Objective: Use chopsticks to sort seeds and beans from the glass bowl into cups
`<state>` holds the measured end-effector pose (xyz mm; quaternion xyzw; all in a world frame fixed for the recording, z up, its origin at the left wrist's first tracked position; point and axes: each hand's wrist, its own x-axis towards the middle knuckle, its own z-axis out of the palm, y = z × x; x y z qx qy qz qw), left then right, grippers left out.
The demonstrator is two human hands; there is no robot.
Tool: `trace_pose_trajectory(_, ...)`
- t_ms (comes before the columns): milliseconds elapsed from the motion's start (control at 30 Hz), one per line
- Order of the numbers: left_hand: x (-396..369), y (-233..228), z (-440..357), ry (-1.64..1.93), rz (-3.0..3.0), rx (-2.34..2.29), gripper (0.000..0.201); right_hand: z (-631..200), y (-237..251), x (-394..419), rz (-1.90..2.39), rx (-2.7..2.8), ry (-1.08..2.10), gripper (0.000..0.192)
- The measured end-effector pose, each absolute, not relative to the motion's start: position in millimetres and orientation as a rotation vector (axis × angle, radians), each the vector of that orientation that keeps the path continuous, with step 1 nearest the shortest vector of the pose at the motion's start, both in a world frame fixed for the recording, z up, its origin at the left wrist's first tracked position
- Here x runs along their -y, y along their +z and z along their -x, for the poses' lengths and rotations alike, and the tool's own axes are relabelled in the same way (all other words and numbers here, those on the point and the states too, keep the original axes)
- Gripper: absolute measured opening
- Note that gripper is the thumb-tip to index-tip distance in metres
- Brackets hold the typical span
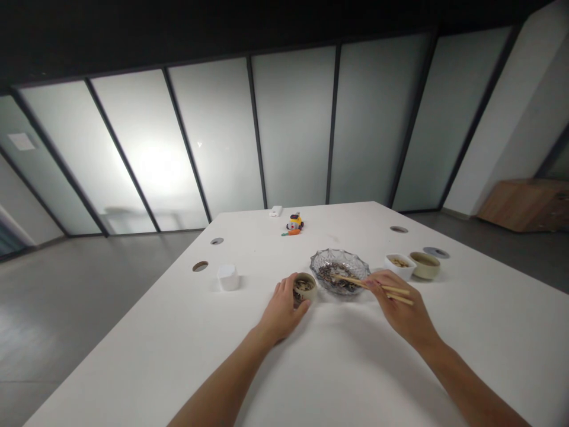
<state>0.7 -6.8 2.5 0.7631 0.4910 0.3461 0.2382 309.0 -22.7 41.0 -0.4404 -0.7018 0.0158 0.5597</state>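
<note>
Lower centre of the frame: the left hand (284, 311) is wrapped around a small beige cup (304, 287), fingers closed on its side, steadying it on the white table (347, 367). The cup holds some dark pieces. Lower right of centre: the right hand (400, 308) is clamped on a pair of wooden chopsticks (371, 286), tips reaching left into the cut-glass dish (340, 271), which sits just beside the cup and contains dark seed-like pieces.

Assessment: a clean pick from the dish calls for the chopstick tips to be level and closed on a single piece, with the cup held firm and close to the dish rim so the carry is short.

Right of the dish stand a small white square dish (399, 265) and a beige bowl (425, 264), touching or nearly so. Left of centre is a white container (228, 277). Further back, a small yellow toy (294, 223) and a white device (276, 211) lie near the far edge. Cable ports dot the tabletop.

Upper frame: frosted glass panels (293, 130) in dark frames, grey floor, a wooden cabinet (524, 204) at far right.
</note>
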Motion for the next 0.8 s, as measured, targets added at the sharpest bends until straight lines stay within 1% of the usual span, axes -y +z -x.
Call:
trace_pose_trajectory(133,7.2,2.8,-0.8,0.957,-2.087,-1.326,0.073,-307.8,43.5,24.3,1.034,1.619,0.053,0.055)
trace_pose_trajectory(333,8.7,5.9,-1.7,0.939,-2.084,-1.341,0.073,-304.0,40.6,22.1,1.027,1.614,0.179,0.052)
trace_pose_trajectory(533,8.9,6.8,-2.0,0.929,-2.078,-1.351,0.073,-300.0,35.2,20.6,0.976,1.654,0.219,0.047)
trace_pose_trajectory(800,8.0,4.5,-1.2,0.956,-2.076,-1.338,0.073,-299.5,34.5,19.1,1.032,1.617,0.203,0.052)
